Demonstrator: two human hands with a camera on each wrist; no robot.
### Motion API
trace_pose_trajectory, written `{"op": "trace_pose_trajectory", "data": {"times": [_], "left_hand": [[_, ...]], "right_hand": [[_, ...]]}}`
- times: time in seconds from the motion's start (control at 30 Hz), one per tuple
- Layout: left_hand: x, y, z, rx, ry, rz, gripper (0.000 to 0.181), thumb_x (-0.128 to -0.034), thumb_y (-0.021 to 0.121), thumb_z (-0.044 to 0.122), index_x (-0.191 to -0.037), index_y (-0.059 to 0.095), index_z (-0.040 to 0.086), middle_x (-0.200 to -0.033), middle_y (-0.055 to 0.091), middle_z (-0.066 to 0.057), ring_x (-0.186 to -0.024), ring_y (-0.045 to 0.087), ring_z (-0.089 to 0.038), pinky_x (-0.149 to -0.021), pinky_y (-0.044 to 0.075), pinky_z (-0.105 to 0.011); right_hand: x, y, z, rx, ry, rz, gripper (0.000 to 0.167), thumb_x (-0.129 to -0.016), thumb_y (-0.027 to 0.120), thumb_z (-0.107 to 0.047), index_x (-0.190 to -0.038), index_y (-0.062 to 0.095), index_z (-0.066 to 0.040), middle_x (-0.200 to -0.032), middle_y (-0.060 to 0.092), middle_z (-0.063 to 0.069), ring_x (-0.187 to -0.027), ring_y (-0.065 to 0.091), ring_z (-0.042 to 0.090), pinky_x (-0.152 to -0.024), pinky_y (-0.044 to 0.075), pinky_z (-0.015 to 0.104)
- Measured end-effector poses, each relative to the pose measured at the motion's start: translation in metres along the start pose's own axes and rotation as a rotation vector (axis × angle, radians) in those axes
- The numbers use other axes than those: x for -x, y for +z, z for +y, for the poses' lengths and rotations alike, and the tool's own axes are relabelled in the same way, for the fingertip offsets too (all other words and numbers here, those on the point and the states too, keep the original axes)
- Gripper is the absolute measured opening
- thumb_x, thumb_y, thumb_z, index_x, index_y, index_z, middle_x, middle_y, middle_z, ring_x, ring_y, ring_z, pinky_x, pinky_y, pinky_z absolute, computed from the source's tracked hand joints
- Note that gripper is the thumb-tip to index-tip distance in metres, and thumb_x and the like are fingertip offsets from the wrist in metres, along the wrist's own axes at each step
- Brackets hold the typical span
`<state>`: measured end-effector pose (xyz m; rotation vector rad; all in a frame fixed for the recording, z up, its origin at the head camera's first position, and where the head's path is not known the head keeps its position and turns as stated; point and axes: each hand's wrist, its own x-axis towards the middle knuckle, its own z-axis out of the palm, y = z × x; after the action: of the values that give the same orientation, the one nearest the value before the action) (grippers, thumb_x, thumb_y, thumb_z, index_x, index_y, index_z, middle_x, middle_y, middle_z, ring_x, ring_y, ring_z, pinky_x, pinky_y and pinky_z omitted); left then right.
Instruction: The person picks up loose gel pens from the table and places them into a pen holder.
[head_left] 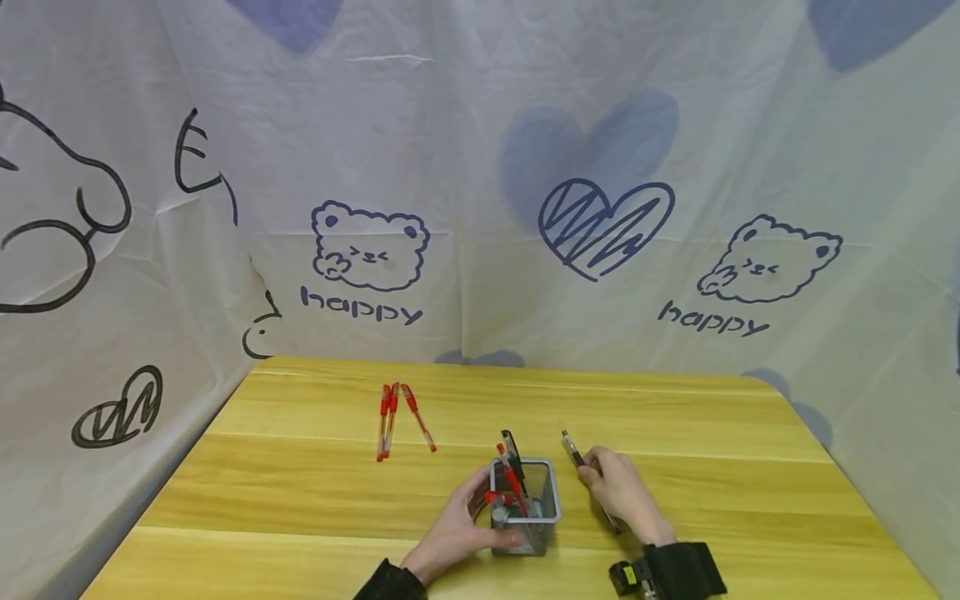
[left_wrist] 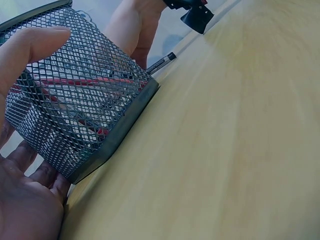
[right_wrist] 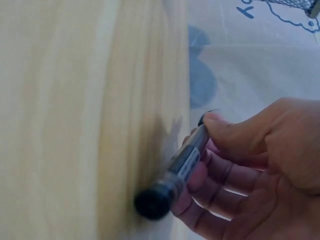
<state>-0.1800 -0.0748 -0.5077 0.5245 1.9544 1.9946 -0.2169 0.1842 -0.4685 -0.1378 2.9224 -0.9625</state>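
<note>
A square mesh pen holder (head_left: 551,492) stands on the table, with red pens (head_left: 512,481) and a black pen (head_left: 513,450) leaning in it. My left hand (head_left: 467,525) grips the holder from its left side; in the left wrist view the thumb lies along the dark mesh wall (left_wrist: 90,95) and the fingers reach around the far side. To the right of the holder, my right hand (head_left: 621,493) pinches a black-and-clear pen (head_left: 573,450) between thumb and fingers, low over the table. The right wrist view shows that pen's black end (right_wrist: 154,202) close up.
Three red-capped pens (head_left: 391,421) lie on the wooden table (head_left: 315,500) at the back left. Pale cloth (head_left: 480,167) printed with hearts and bear faces hangs behind the table and on its left. A black band (head_left: 682,571) with a small device circles the right wrist.
</note>
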Motion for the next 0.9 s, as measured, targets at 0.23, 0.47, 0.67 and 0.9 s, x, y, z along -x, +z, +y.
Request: {"op": "trace_pose_trajectory", "data": {"times": [0.23,0.47,0.67,0.9], "left_hand": [[0.0,0.0,0.003,-0.007,0.01,0.002,0.083,-0.0775,0.084,0.012,-0.151,0.044,0.016,-0.146,0.056,-0.01,-0.142,0.045,-0.031,-0.124,0.029,-0.058],[0.0,0.0,0.002,-0.002,0.003,0.005,0.083,-0.0772,0.084,0.011,-0.15,0.044,0.016,-0.146,0.056,-0.009,-0.144,0.043,-0.031,-0.125,0.027,-0.057],[0.001,0.001,0.002,0.001,0.003,0.007,0.084,-0.0769,0.085,0.01,-0.151,0.044,0.015,-0.146,0.056,-0.01,-0.144,0.043,-0.031,-0.125,0.028,-0.058],[0.002,0.001,0.002,0.002,-0.003,0.005,0.085,-0.0773,0.085,0.011,-0.151,0.044,0.016,-0.146,0.055,-0.01,-0.145,0.041,-0.033,-0.125,0.026,-0.059]], "right_hand": [[0.0,-0.007,-0.004,-0.101,-0.087,0.116,0.012,-0.1,0.058,-0.007,-0.104,0.065,0.002,-0.081,0.064,0.008,-0.065,0.048,0.014,-0.056,0.037,0.022],[0.001,-0.011,-0.01,-0.207,-0.187,0.264,0.015,-0.1,0.059,-0.009,-0.109,0.066,0.001,-0.084,0.064,0.007,-0.067,0.051,0.007,-0.057,0.042,0.02],[0.001,-0.009,-0.014,-0.354,-0.372,0.508,0.013,-0.095,0.063,0.002,-0.108,0.066,0.005,-0.081,0.066,0.01,-0.07,0.056,0.0,-0.06,0.049,0.016],[0.003,-0.011,-0.021,-0.497,-0.634,0.709,0.02,-0.087,0.06,0.021,-0.104,0.063,0.012,-0.079,0.061,0.019,-0.075,0.061,0.0,-0.071,0.05,0.008]]}}
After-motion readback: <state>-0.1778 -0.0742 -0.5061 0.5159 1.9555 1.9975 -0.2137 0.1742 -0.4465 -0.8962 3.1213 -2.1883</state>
